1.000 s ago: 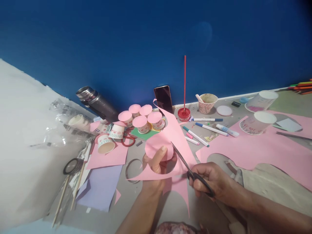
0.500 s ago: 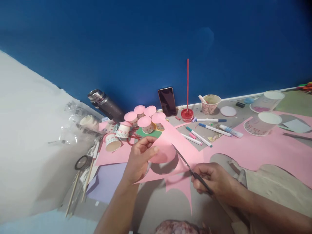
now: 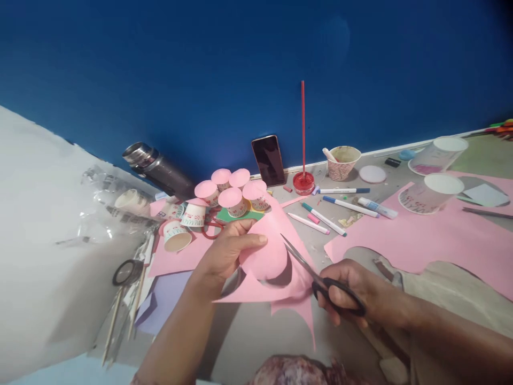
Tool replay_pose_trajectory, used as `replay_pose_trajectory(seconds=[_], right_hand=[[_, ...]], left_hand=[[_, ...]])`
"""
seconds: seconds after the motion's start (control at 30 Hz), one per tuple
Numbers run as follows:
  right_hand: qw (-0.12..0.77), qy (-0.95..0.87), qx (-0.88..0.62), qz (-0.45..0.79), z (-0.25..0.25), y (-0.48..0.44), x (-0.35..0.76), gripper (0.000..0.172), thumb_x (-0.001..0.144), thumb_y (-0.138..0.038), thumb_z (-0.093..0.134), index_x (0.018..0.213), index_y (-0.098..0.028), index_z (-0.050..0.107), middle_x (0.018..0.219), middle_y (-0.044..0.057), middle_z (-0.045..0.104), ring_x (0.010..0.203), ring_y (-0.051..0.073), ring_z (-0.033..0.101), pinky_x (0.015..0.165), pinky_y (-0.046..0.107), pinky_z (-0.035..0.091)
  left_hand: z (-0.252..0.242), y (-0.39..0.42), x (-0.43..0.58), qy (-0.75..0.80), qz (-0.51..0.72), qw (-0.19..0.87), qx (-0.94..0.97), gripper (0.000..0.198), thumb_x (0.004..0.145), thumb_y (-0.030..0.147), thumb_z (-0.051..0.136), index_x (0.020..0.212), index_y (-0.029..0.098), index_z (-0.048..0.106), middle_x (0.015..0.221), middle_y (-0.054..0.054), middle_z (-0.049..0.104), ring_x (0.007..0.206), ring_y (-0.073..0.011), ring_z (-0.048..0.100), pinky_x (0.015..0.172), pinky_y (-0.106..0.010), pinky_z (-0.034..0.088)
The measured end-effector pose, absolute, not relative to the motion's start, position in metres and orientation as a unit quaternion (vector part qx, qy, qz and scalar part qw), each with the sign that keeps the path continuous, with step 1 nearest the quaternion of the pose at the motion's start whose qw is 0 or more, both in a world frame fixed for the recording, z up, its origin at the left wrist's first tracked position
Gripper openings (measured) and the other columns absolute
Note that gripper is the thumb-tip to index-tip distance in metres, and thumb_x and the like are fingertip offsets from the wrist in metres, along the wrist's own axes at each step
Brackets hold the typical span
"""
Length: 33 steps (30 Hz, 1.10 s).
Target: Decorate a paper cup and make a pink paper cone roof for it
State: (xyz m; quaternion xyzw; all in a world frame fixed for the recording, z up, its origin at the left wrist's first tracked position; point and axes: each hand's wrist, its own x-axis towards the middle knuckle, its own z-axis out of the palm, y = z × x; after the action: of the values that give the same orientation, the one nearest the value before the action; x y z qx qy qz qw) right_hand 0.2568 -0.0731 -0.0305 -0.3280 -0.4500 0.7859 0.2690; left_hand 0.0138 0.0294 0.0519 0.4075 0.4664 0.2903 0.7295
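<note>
Between the thumb and fingers of my left hand (image 3: 230, 248) is a sheet of pink paper (image 3: 264, 251), partly cut along a curve so that a rounded piece curls away from the rest. My right hand (image 3: 352, 291) grips black-handled scissors (image 3: 304, 262), fingers through the loops. The blades are a little apart and lie at the paper's cut edge, pointing up and left. Under the sheet hangs a jagged pink paper scrap (image 3: 298, 315). Just beyond my left hand stand several small paper cups topped with pink paper discs (image 3: 231, 198).
A dark flask (image 3: 160, 168) leans by the wall at left, near a black tape roll (image 3: 127, 272). A phone (image 3: 268, 159) rests against the blue wall. Several markers (image 3: 324, 219), a red stick in a red base (image 3: 303, 183) and upturned paper cups (image 3: 433, 192) lie towards the right.
The scissors have opened slightly and turned, showing their handle loops. My left hand has shifted a little left with the paper, and the rounded piece now faces the camera more. The whole view has shifted slightly.
</note>
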Motion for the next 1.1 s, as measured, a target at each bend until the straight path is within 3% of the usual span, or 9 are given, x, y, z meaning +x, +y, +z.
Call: replay_pose_trajectory(seconds=[0.23,0.43,0.9,1.1], right_hand=[[0.281,-0.451,-0.321,0.784,-0.029,-0.073,0.255,0.060,0.083,-0.074,0.070,0.080,-0.015,0.061,0.066,0.003,0.067,0.045,0.005,0.039,0.040,0.018,0.030],[0.292,-0.441,-0.320,0.786,-0.034,-0.075,0.257,0.059,0.083,-0.072,0.071,0.082,-0.014,0.063,0.064,0.002,0.066,0.045,0.005,0.038,0.042,0.019,0.030],[0.293,-0.457,-0.347,0.765,-0.036,-0.075,0.257,0.057,0.083,-0.071,0.072,0.077,-0.014,0.064,0.063,0.002,0.063,0.053,0.008,0.044,0.049,0.021,0.031],[0.291,-0.473,-0.353,0.753,-0.036,-0.075,0.257,0.058,0.083,-0.072,0.071,0.074,-0.015,0.063,0.063,0.001,0.061,0.054,0.008,0.042,0.049,0.023,0.028]], left_hand=[[0.046,0.027,0.014,0.418,0.261,0.781,0.384,0.018,0.071,0.016,0.083,0.088,0.014,0.081,0.079,-0.009,0.079,0.064,-0.0217,0.072,0.064,-0.030,0.054],[0.046,0.027,0.022,0.405,0.294,0.785,0.365,0.037,0.067,0.014,0.081,0.104,0.016,0.082,0.088,-0.011,0.082,0.072,-0.0265,0.077,0.070,-0.035,0.059],[0.045,0.026,0.026,0.423,0.304,0.793,0.315,0.042,0.059,0.012,0.085,0.101,0.017,0.083,0.087,-0.012,0.082,0.087,-0.0352,0.079,0.078,-0.042,0.064],[0.044,0.027,0.026,0.431,0.296,0.790,0.319,0.035,0.060,0.014,0.084,0.094,0.018,0.083,0.083,-0.011,0.081,0.081,-0.0327,0.078,0.070,-0.038,0.062]])
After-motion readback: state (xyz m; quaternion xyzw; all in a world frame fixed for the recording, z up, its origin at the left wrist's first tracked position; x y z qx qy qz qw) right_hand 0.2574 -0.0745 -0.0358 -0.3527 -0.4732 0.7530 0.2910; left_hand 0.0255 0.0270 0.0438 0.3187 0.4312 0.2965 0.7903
